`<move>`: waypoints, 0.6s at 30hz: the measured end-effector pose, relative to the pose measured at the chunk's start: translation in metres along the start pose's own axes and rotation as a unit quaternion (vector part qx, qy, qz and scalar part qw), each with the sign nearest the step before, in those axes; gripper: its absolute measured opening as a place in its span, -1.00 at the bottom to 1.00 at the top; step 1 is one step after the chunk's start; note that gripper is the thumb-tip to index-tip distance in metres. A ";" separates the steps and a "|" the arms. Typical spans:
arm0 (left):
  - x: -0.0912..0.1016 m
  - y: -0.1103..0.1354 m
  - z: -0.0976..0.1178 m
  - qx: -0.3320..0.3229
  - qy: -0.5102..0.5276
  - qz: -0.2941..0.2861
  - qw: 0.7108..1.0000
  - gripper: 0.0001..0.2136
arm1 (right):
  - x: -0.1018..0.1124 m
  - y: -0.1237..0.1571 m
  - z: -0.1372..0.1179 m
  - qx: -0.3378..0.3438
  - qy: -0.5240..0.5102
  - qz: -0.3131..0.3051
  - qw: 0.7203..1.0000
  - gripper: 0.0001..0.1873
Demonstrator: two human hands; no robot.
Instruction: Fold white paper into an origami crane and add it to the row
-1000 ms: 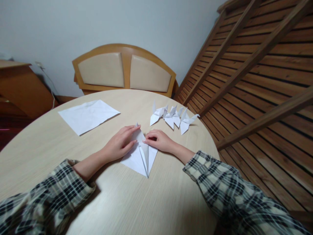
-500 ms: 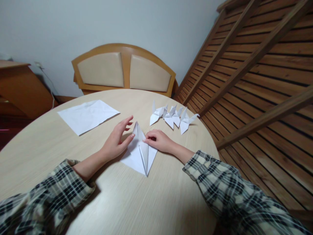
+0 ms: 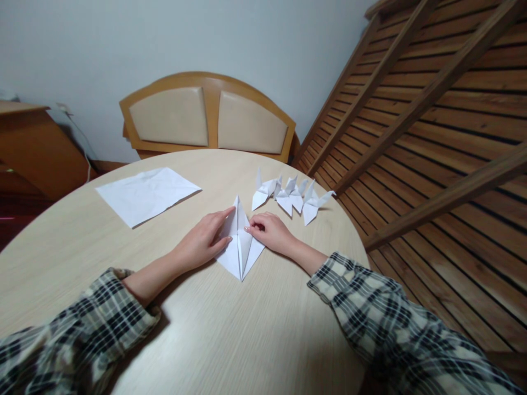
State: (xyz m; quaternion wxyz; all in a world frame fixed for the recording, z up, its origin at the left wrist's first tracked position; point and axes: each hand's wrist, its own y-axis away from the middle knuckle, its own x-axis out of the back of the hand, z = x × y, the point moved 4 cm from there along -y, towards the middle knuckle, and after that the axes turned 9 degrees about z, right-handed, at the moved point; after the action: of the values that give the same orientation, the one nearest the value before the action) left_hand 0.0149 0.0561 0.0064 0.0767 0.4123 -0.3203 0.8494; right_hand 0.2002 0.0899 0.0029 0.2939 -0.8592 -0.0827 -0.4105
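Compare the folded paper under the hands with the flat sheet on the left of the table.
The folded paper is creased into a narrow kite pointing toward the person; the flat sheet lies open, a wider rectangle. The left hand and right hand press the folded paper; nothing touches the flat sheet. Both are white and lie on the table.

Round pale wood-grain table (image 3: 206,329). Flat white paper sheet (image 3: 146,193) far left on it, slightly creased. Three small folded white paper cranes (image 3: 290,196) clustered far right. Tan-padded wooden chair (image 3: 208,118) behind. Brown slatted wooden frame (image 3: 432,137) leaning at right.
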 end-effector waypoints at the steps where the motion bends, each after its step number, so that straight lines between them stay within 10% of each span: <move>1: -0.001 0.000 0.000 0.000 -0.001 -0.004 1.000 -0.43 | 0.000 0.000 -0.001 0.003 0.000 -0.001 1.000 -0.80; 18: -0.006 -0.001 -0.003 -0.021 -0.098 -0.021 0.995 -0.56 | 0.000 0.004 -0.006 0.031 0.044 -0.006 0.999 -0.60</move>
State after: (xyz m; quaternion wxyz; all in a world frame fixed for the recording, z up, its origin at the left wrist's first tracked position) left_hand 0.0172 0.0594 0.0009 0.0713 0.4985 -0.3351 0.7963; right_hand 0.1980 0.0828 0.0042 0.3214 -0.8301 -0.0871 -0.4472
